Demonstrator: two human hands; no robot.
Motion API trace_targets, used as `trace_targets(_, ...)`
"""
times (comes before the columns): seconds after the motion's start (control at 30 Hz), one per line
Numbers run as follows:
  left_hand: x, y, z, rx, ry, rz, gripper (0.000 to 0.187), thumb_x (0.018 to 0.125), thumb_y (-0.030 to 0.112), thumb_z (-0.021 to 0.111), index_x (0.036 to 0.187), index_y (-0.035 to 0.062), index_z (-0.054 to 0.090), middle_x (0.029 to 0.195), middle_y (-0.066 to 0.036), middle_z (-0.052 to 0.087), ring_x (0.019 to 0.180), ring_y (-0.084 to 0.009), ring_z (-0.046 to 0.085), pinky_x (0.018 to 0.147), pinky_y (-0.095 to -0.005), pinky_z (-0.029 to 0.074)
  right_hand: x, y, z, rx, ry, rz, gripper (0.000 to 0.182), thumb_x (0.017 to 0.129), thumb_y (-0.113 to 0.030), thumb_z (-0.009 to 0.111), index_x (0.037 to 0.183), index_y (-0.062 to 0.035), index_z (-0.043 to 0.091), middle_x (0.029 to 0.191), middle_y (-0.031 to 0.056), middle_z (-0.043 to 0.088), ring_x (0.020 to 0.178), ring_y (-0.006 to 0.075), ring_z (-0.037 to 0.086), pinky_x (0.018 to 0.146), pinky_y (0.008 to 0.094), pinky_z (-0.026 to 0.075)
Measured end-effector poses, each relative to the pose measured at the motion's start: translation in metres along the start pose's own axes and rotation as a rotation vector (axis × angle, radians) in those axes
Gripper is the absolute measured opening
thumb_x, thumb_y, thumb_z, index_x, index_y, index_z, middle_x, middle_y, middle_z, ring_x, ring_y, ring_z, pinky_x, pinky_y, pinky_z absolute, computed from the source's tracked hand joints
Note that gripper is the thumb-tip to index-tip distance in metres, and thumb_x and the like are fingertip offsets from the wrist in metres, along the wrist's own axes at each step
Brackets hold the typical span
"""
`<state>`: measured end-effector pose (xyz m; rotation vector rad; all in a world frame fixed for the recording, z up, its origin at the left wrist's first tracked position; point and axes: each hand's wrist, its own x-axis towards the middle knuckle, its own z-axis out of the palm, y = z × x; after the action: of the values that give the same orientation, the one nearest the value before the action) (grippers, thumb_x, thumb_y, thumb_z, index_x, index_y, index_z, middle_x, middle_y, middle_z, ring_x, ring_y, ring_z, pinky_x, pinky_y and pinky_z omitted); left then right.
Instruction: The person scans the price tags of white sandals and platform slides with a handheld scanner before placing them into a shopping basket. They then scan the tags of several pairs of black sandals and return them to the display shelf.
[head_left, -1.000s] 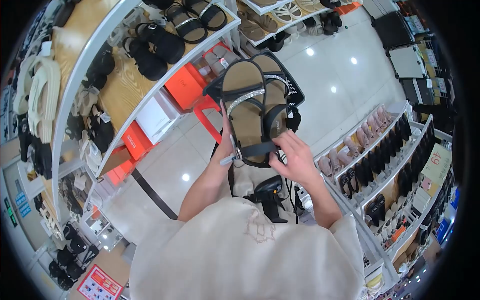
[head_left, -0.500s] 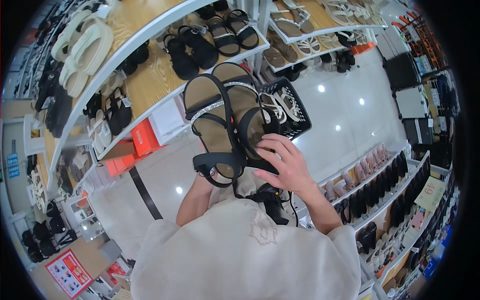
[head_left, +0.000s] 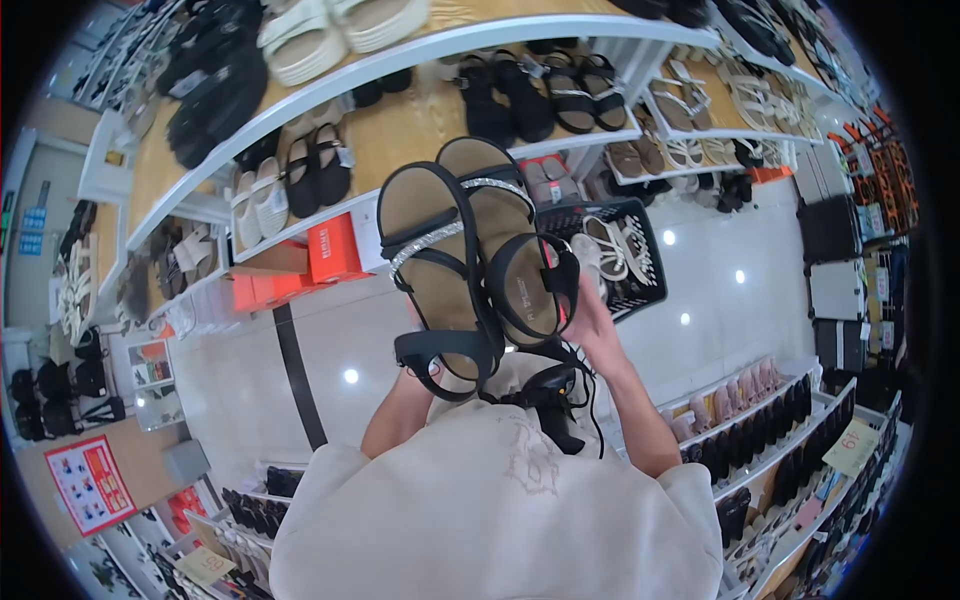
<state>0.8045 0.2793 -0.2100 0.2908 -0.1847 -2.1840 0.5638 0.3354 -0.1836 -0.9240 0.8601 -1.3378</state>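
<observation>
A pair of black sandals with tan insoles and glittery straps is held up in front of my chest. The left sandal (head_left: 432,270) overlaps the right sandal (head_left: 508,235). My left hand (head_left: 425,372) is under the heel of the left one, mostly hidden behind it, its fingers out of sight. My right hand (head_left: 590,310) grips the outer side of the right sandal, with part of the fingers behind it. Just beyond that hand stands a black basket (head_left: 655,262) holding white sandals (head_left: 618,250).
Curved white shelves (head_left: 330,78) with shoes run across the front. Orange shoe boxes (head_left: 335,248) sit beneath them on the left. Racks of dark shoes (head_left: 765,430) stand at the right, with suitcases (head_left: 835,287) behind. A red poster (head_left: 90,483) is at lower left.
My right hand has moved from the front of the right sandal's heel strap to its outer side. The view has turned, and shelves and basket appear further right.
</observation>
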Motion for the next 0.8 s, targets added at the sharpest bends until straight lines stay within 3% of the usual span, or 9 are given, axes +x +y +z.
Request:
trace_targets(0.13, -0.044, 0.056, -0.029, -0.214, -0.061, 0.035, 0.074, 0.098, 0.066, 0.040, 0.149, 0.0132, 0.043, 0.143, -0.011, 0.054, 0.128, -0.0276, 0.054, 0.107, -0.0443, 0.045, 0.012, 0.019, 0.072, 0.005, -0.096, 0.130, 0.071, 0.087, 0.001, 0.064, 0.151, -0.0003, 0.032, 0.145, 0.0147, 0.045, 0.138, 0.0221, 0.041, 0.116, 0.0387, 0.030)
trace_targets(0.2, -0.063, 0.083, -0.038, -0.319, -0.108, 0.053, 0.074, 0.097, 0.067, 0.041, 0.149, 0.0137, 0.044, 0.144, -0.012, 0.053, 0.130, -0.0287, 0.053, 0.109, -0.0453, 0.044, 0.026, 0.041, 0.093, -0.120, -0.054, 0.434, 0.076, 0.084, 0.000, 0.068, 0.151, 0.0013, 0.032, 0.145, 0.0114, 0.048, 0.134, 0.0188, 0.045, 0.113, 0.0345, 0.035)
trace_targets(0.27, -0.085, 0.108, -0.043, -0.299, -0.068, 0.098, 0.080, 0.094, 0.073, 0.040, 0.148, 0.0143, 0.045, 0.143, -0.010, 0.054, 0.128, -0.0299, 0.055, 0.108, -0.0437, 0.045, 0.034, 0.058, 0.126, -0.154, -0.056, 0.401, 0.072, 0.085, -0.004, 0.069, 0.148, 0.0019, 0.037, 0.135, 0.0098, 0.056, 0.125, 0.0157, 0.051, 0.109, 0.0319, 0.037)
trace_targets(0.33, -0.103, 0.135, -0.057, -0.483, -0.004, 0.108, 0.086, 0.091, 0.079, 0.037, 0.147, 0.0147, 0.046, 0.142, -0.010, 0.055, 0.131, -0.0312, 0.052, 0.111, -0.0545, 0.039, 0.042, 0.069, 0.157, -0.228, -0.106, 0.351, 0.070, 0.084, -0.003, 0.069, 0.147, 0.0031, 0.038, 0.130, 0.0093, 0.059, 0.121, 0.0152, 0.054, 0.108, 0.0318, 0.039)
trace_targets(0.37, -0.110, 0.147, -0.063, -0.486, -0.005, 0.117, 0.086, 0.091, 0.079, 0.037, 0.147, 0.0147, 0.046, 0.142, -0.010, 0.055, 0.131, -0.0312, 0.052, 0.111, -0.0545, 0.039, 0.045, 0.074, 0.174, -0.190, -0.088, 0.313, 0.067, 0.085, -0.003, 0.067, 0.145, 0.0048, 0.040, 0.125, 0.0098, 0.062, 0.119, 0.0160, 0.056, 0.107, 0.0320, 0.040)
trace_targets(0.43, -0.124, 0.171, -0.046, -0.090, 0.125, 0.146, 0.095, 0.085, 0.085, 0.035, 0.148, 0.0146, 0.043, 0.145, -0.011, 0.051, 0.138, -0.0320, 0.044, 0.111, -0.0694, 0.028, 0.052, 0.076, 0.198, -0.164, 0.009, 0.351, 0.066, 0.085, -0.003, 0.066, 0.145, 0.0053, 0.040, 0.125, 0.0103, 0.061, 0.119, 0.0169, 0.056, 0.107, 0.0322, 0.040)
trace_targets(0.53, -0.139, 0.194, -0.006, -0.142, 0.218, 0.202, 0.105, 0.080, 0.090, 0.034, 0.153, 0.0142, 0.036, 0.155, -0.015, 0.039, 0.146, -0.0325, 0.030, 0.108, -0.0790, 0.018, 0.067, 0.084, 0.225, -0.118, 0.143, 0.242, 0.065, 0.085, -0.006, 0.066, 0.144, 0.0040, 0.041, 0.130, 0.0106, 0.058, 0.119, 0.0177, 0.057, 0.104, 0.0313, 0.042)
trace_targets(0.63, -0.160, 0.213, -0.012, -0.148, 0.018, 0.218, 0.111, 0.079, 0.090, 0.039, 0.158, 0.0135, 0.022, 0.161, -0.014, 0.026, 0.150, -0.0295, 0.021, 0.110, -0.0727, 0.028, 0.082, 0.081, 0.247, -0.172, 0.098, 0.180, 0.051, 0.086, -0.008, 0.068, 0.133, 0.0009, 0.050, 0.123, 0.0071, 0.060, 0.113, 0.0144, 0.056, 0.097, 0.0285, 0.044)
trace_targets(0.8, -0.180, 0.238, -0.019, -0.145, 0.002, 0.330, 0.107, 0.084, 0.084, 0.040, 0.159, 0.0121, 0.017, 0.163, -0.015, 0.021, 0.150, -0.0324, 0.023, 0.109, -0.0724, 0.029, 0.117, 0.054, 0.263, -0.346, 0.057, 0.180, 0.043, 0.085, -0.007, 0.068, 0.125, -0.0011, 0.055, 0.114, 0.0045, 0.063, 0.105, 0.0115, 0.058, 0.093, 0.0257, 0.046)
